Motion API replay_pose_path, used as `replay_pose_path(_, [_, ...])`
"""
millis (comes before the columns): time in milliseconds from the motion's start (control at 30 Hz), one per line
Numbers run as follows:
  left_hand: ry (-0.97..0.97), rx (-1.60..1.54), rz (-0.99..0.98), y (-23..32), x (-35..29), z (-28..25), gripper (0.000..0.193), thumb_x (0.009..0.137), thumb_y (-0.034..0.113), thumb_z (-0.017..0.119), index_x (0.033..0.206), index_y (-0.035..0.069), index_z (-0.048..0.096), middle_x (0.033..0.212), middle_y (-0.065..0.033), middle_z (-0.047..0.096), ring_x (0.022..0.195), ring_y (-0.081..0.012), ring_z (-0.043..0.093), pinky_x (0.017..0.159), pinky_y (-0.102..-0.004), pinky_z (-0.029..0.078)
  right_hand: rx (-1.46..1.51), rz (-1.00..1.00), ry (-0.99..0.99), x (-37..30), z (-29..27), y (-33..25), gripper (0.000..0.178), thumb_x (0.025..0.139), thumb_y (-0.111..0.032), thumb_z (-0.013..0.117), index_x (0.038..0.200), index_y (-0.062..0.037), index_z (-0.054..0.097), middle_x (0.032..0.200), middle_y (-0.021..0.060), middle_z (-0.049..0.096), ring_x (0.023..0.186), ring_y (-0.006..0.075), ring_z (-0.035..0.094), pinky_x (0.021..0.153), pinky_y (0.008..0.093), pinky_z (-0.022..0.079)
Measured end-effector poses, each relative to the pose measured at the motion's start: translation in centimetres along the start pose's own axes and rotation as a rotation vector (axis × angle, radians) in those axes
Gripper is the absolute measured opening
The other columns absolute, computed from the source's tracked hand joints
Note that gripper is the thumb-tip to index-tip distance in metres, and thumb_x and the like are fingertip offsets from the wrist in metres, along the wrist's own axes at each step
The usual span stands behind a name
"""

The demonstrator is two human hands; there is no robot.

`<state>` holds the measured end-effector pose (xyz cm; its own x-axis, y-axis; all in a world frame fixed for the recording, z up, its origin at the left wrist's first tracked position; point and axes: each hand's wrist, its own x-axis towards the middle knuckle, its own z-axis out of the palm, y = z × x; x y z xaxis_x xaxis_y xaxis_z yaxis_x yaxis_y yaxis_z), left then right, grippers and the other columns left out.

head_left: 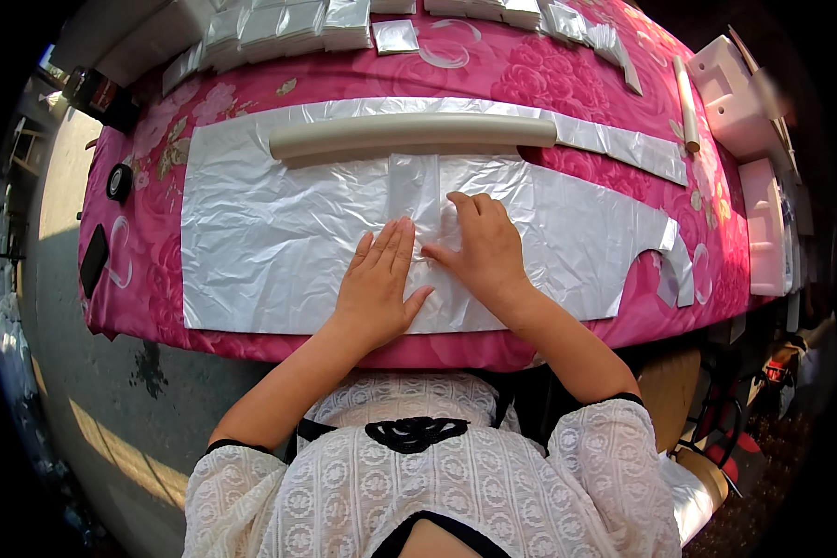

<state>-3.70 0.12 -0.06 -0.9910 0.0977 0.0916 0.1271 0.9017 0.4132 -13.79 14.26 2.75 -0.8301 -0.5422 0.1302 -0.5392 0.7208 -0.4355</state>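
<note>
A thin white plastic sheet, cut like a disposable apron with a curved opening and loop at its right end, lies spread over the table. My left hand rests flat on its middle, fingers stretched forward and thumb apart. Close by on the right, my right hand touches the sheet with slightly bent, parted fingers. Just beyond both hands a narrow folded strip of the plastic runs away from me. A long beige tube lies across the far part of the sheet.
A pink floral cloth covers the table. Stacks of folded white plastic packets line the far edge. At left are a dark bottle, a tape roll and a phone. A thin rod and white foam boxes are right.
</note>
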Motion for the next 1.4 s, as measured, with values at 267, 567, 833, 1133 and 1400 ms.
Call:
replay_pose_path(267, [0.160,-0.051,0.071,-0.9,1.7,-0.5,0.070,0.068,0.016,0.067,0.128,-0.005,0.037,0.123,-0.0193,0.047,0.112,-0.0327,0.046,0.097,-0.0401,0.036,0.110,-0.616,-0.166,2.7,0.3,3.7,0.049,0.075,-0.015,0.066,0.121,-0.0049,0.052,0.128,0.0096,0.051,0.119,0.0254,0.046,0.098,0.0355,0.040])
replay_pose_path(567, [0.161,0.187,0.255,-2.4,3.0,-0.8,0.041,0.069,-0.002,0.055,0.109,-0.005,0.054,0.111,-0.0171,0.057,0.099,-0.0287,0.056,0.087,-0.0355,0.046,0.335,-0.533,-0.126,3.7,1.2,4.1,0.036,0.068,0.007,0.054,0.102,-0.0009,0.063,0.112,0.0119,0.061,0.106,0.0276,0.056,0.091,0.0352,0.045])
replay_pose_path(833, [0.209,-0.022,0.473,-1.6,-1.0,-1.7,0.040,0.066,0.001,0.058,0.105,-0.002,0.058,0.103,-0.0130,0.063,0.094,-0.0267,0.062,0.077,-0.0367,0.051,0.291,-0.613,-0.038,-1.8,1.2,2.8,0.029,0.062,0.001,0.064,0.091,-0.0074,0.064,0.097,0.0033,0.065,0.091,0.0204,0.060,0.078,0.0334,0.046])
replay_pose_path(1133, [0.118,-0.322,0.134,-1.2,-1.4,-2.0,0.051,0.075,0.010,0.061,0.123,-0.003,0.048,0.089,-0.0101,0.067,0.074,-0.0232,0.063,0.063,-0.0328,0.047,0.481,-0.226,-0.168,-2.4,0.5,2.6,0.017,0.073,-0.008,0.063,0.090,-0.0058,0.068,0.081,0.0066,0.066,0.074,0.0230,0.062,0.065,0.0321,0.048])
replay_pose_path(1400, [0.161,-0.504,-0.424,-0.8,1.0,-1.7,0.070,0.079,0.016,0.064,0.134,-0.010,0.028,0.070,-0.0121,0.066,0.058,-0.0230,0.063,0.058,-0.0300,0.048,0.448,0.263,-0.544,2.3,-0.8,1.1,0.030,0.081,-0.029,0.061,0.074,-0.0005,0.068,0.057,0.0100,0.062,0.052,0.0197,0.060,0.055,0.0309,0.046])
